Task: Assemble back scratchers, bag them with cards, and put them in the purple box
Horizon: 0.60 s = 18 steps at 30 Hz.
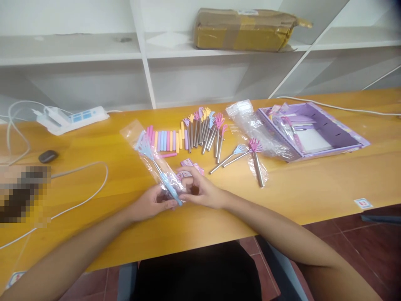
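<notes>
Clear plastic bagging [134,130] sheathed a blue back scratcher [168,185], tilted over the wooden surface [125,240]; the person's left hand [156,203] and right hand [202,190] both gripped it near its lower end. Pink patterned cards [187,162] lay just beyond the right hand. Farther off were pastel sticks [168,141], a cluster of metal-stemmed back scratchers [209,143] and a purple box [332,153]; beyond, a taped parcel [244,31] rested on a shelf [172,49].
</notes>
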### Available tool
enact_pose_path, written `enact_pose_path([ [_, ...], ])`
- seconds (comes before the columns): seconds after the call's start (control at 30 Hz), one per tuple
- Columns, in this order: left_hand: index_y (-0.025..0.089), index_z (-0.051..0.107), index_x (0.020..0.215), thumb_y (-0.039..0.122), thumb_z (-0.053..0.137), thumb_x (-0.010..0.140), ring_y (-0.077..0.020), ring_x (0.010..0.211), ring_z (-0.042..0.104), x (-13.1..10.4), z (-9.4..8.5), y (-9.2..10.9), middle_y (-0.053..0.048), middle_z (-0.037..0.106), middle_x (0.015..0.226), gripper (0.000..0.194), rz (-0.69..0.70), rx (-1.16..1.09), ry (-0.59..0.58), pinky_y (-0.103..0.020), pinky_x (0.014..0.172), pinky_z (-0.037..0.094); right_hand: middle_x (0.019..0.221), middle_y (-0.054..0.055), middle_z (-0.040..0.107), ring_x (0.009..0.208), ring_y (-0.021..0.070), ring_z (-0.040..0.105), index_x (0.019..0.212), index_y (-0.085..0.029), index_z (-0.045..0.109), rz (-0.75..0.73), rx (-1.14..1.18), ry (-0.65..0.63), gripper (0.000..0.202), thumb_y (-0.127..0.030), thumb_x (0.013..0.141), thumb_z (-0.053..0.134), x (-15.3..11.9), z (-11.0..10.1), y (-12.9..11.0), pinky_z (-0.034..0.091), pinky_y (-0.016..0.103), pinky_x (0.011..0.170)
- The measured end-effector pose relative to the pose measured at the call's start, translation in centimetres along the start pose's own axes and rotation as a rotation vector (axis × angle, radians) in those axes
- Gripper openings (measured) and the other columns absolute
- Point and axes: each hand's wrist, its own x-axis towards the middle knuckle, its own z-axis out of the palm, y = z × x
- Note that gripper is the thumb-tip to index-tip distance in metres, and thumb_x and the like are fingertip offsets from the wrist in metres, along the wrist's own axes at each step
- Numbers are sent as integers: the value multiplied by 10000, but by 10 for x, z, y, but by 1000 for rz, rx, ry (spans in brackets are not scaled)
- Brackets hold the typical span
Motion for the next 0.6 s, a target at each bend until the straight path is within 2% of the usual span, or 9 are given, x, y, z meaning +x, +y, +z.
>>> enact_pose_path([
  [0.07,168,694,1177,412,780,948,-184,875,677,0,0,2,-70,733,1026,346,17,41,-37,-326,816,562,871,-35,611,707,89,576,1570,-197,243,31,-28,-36,698,-403,1054,665,0,0,-2,460,199,674],
  [0.17,159,699,1126,448,723,985,-185,839,675,0,0,3,-78,739,997,323,27,75,-62,-329,804,568,902,-10,647,743,98,603,1612,-182,245,52,-38,-83,677,-367,1079,620,0,0,-5,483,214,716],
  [0.27,167,681,1157,474,695,996,-196,850,685,-1,-1,1,-88,746,1036,347,16,104,-50,-344,809,580,948,15,666,804,107,620,1620,-175,256,59,24,-107,657,-341,1088,603,0,-2,-7,494,226,758],
  [0.33,177,675,1192,473,688,996,-221,928,698,-1,-2,0,-95,748,1091,355,25,164,-41,-366,860,584,957,18,659,814,108,610,1591,-174,312,49,73,-120,598,-349,1092,591,0,-3,-8,491,230,765],
  [0.43,186,685,1202,433,665,997,-246,1026,684,0,-3,0,-93,739,1147,321,96,343,-50,-381,933,561,854,-22,595,726,94,538,1478,-162,463,41,44,-122,468,-389,1090,591,0,-6,-7,450,221,716],
  [0.5,183,691,1137,379,642,991,-200,867,648,0,-1,1,-51,717,996,249,133,479,-86,-322,815,542,774,-52,523,676,88,480,1397,-158,540,39,-7,-72,444,-432,1062,639,2,-7,-7,409,217,679],
  [0.6,185,659,968,278,625,949,-125,623,462,0,3,4,39,527,726,101,155,623,-169,-252,618,408,716,-68,445,641,84,416,1234,-153,632,46,-23,38,417,-497,1009,705,6,-6,-9,354,220,637],
])
